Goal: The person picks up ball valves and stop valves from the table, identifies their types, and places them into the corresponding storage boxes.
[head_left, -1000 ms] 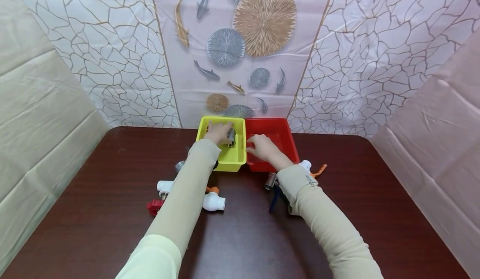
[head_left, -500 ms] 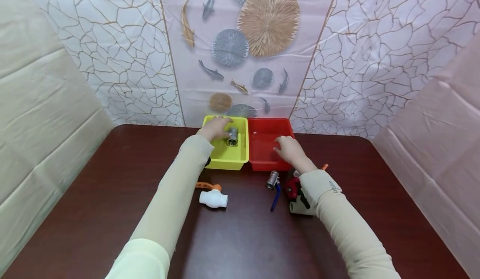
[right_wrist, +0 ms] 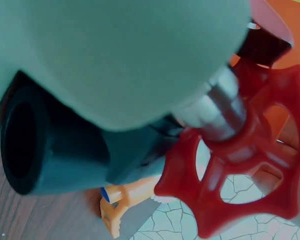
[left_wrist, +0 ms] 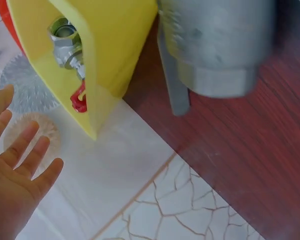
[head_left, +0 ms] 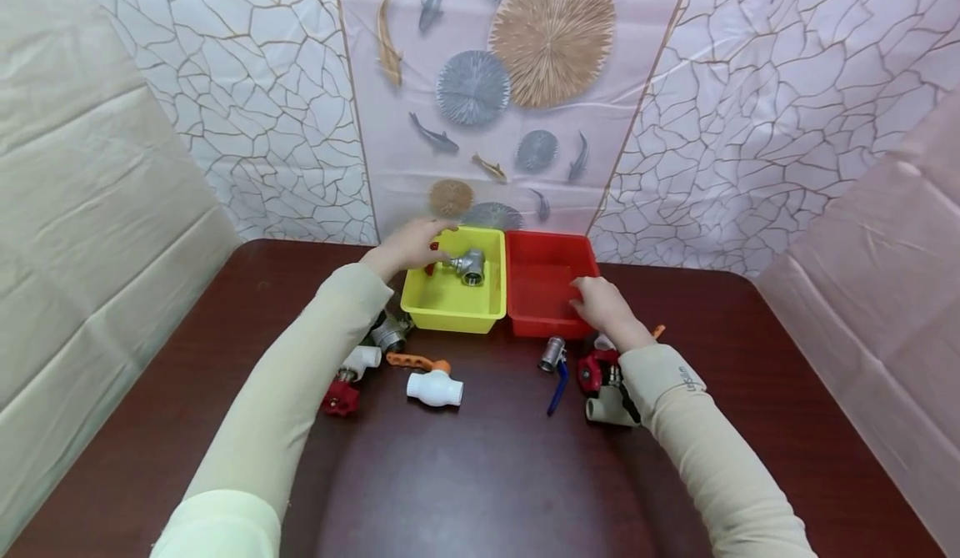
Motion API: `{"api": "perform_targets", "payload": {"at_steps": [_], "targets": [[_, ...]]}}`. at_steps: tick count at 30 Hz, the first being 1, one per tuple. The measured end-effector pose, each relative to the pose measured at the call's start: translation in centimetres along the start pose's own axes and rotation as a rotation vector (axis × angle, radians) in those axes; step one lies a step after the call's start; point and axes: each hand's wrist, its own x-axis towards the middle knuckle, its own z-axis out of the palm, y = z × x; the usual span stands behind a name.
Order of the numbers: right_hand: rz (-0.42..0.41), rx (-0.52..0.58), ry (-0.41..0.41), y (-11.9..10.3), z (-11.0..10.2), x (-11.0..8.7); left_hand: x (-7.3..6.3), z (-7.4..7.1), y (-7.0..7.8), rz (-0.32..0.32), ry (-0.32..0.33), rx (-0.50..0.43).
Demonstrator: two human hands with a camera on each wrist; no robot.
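My left hand (head_left: pixel 408 245) is above the left rim of the yellow bin (head_left: pixel 452 323), its fingers spread and apart in the left wrist view. Inside that bin lies a metal valve (head_left: pixel 471 266) with a red handle (left_wrist: pixel 79 98); the hand holds nothing. My right hand (head_left: pixel 606 306) hovers at the right edge of the red bin (head_left: pixel 547 327), fingers slightly bent, nothing seen in them. Under the right wrist are a valve with a red handwheel (right_wrist: pixel 230 150) and a grey-green pipe valve (head_left: pixel 609 408), partly covered by the sleeve.
A white valve with an orange lever (head_left: pixel 435 388) lies left of centre on the dark table (head_left: pixel 480 475). Near the left sleeve are a metal valve (head_left: pixel 388 333) and a white valve with a red wheel (head_left: pixel 342 396). A blue-levered metal valve (head_left: pixel 553 354) lies before the red bin.
My left hand has drawn back leftward from the metal valve in the yellow bin. My right hand has moved right, from the red bin's left side to its right edge.
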Motion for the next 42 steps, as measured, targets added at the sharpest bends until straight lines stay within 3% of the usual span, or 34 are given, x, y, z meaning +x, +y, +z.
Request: {"api": "perform_targets", "payload": {"at_steps": [6, 18, 25, 35, 42], "targets": [[0.006, -0.004, -0.007, 0.1, 0.0, 0.1, -1.8, -0.5, -1.4, 0.018, 0.039, -0.042], [0.023, 0.071, -0.032, 0.3, -0.5, 0.2, -4.7, 0.2, -3.8, -0.002, 0.084, -0.056], [0.043, 0.145, -0.03, 0.6, -0.8, 0.1, -6.0, 0.1, -4.0, -0.001, 0.099, -0.037], [-0.004, 0.224, -0.029, 1.2, -1.3, -0.2, -8.1, 0.4, -4.4, 0.003, 0.096, 0.001], [-0.055, 0.262, 0.005, 0.6, -1.7, -0.4, -10.4, 0.3, -5.4, -0.012, 0.161, -0.042]]}}
